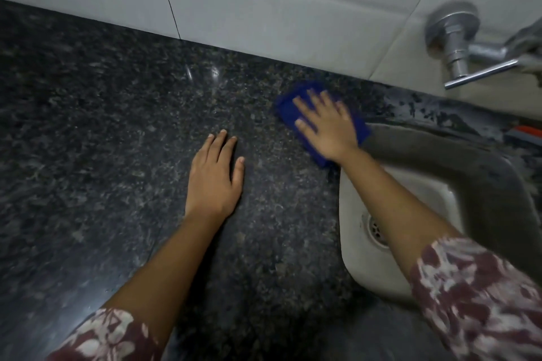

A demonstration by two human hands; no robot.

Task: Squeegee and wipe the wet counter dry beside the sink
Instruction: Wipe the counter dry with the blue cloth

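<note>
Tap (463, 47) at two o'clock above sink (410, 184); right hand (325, 126) flat on blue cloth (289, 105), left hand (215, 176) flat, empty on counter (88, 126).

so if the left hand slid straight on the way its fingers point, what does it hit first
Probably nothing before the white tiled wall. The left hand lies flat on the granite counter, fingers aimed up and slightly right; the blue cloth under the right hand sits off to the right of that line.

pale tiled wall (264, 3), chrome tap (457, 44) mounted right; dim light.
</note>
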